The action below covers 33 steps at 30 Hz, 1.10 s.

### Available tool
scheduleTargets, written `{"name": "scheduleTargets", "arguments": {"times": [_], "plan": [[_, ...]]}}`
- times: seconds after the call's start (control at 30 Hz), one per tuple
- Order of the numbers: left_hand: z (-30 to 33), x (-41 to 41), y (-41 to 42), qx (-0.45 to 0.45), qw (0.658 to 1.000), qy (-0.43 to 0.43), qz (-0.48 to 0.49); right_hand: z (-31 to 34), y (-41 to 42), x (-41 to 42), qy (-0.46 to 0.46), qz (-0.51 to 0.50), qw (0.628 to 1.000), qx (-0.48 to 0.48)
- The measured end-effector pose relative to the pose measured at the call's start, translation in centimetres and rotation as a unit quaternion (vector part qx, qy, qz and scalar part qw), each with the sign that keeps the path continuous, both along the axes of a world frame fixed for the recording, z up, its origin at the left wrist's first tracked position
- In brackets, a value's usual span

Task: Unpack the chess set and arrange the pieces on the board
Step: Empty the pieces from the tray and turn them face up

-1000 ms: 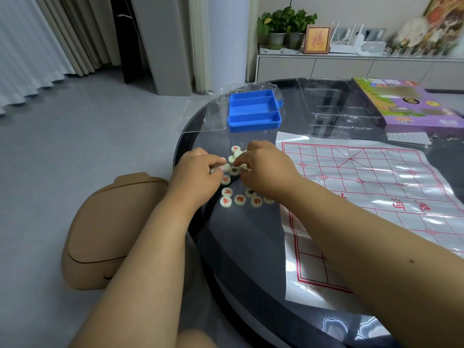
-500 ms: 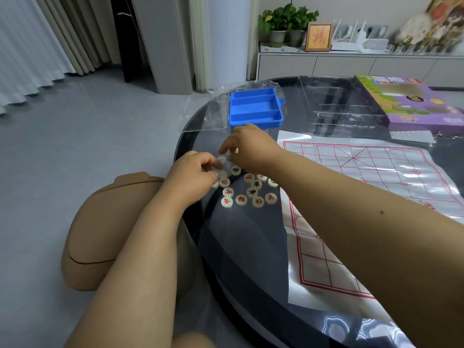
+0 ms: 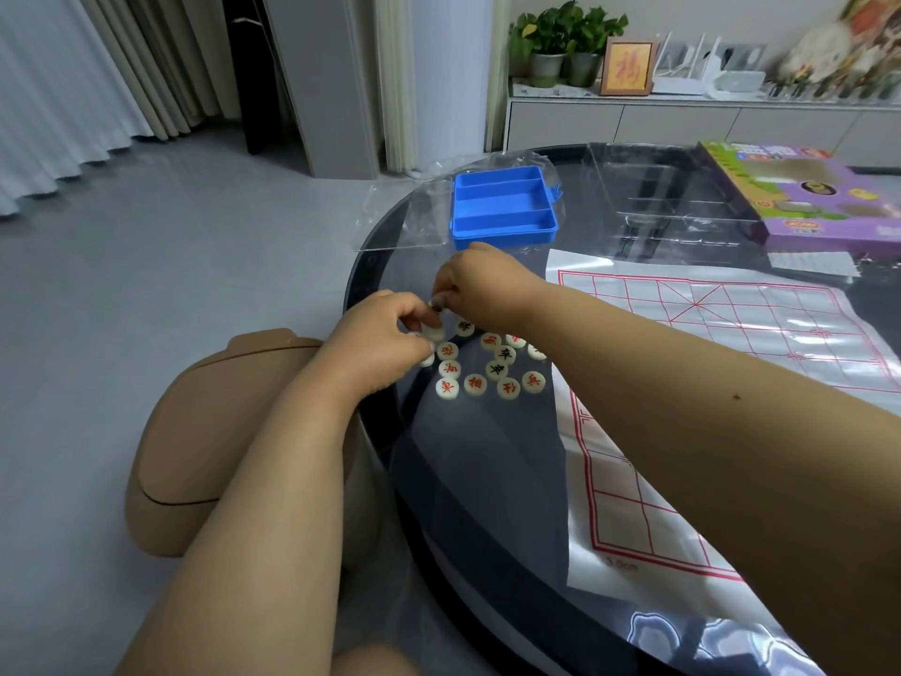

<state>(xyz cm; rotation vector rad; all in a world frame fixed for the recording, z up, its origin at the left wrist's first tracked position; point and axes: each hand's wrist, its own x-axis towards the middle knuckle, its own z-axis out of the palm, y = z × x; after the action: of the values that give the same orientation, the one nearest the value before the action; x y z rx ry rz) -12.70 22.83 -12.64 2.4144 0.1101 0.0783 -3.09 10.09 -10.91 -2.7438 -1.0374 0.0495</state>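
Pieces (image 3: pixel 490 365) lie loose on the desk (image 3: pixel 478 480), left of the board (image 3: pixel 721 363) and directly under both our hands. Our left hand (image 3: pixel 385 341) curls over the near-left ones, fingers pinching a disc; our right hand (image 3: pixel 480 290) pinches something small above them, what exactly we cannot tell. Board lies rightward, so the right hand seems better placed.

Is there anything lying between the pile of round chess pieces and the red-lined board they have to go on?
Nothing visible. The cream round chess pieces lie on the dark glass table right beside the left edge of the white plastic board with red grid lines. The right forearm crosses above the board, not on it.
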Motion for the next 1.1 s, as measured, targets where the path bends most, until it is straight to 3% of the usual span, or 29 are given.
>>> {"name": "scheduleTargets", "arguments": {"times": [0.3, 0.67, 0.97, 1.1], "plan": [[0.1, -0.5, 0.0, 0.019, 1.000, -0.009, 0.011, 0.1, -0.2, -0.3, -0.002, -0.011, 1.000, -0.014], [-0.1, 0.0, -0.6, 0.057, 0.996, -0.028, 0.065, 1.7, -4.0, -1.8, 0.048, -0.003, 0.996, 0.075], [-0.5, 0.4, -0.9, 0.083, 0.993, -0.044, 0.075, 1.2, -4.3, -1.8, -0.013, 0.062, 0.994, -0.088], [-0.9, 0.5, -0.9, 0.066, 0.993, -0.061, 0.072, 1.9, -5.2, -2.0, 0.024, 0.030, 0.999, -0.031]]}}
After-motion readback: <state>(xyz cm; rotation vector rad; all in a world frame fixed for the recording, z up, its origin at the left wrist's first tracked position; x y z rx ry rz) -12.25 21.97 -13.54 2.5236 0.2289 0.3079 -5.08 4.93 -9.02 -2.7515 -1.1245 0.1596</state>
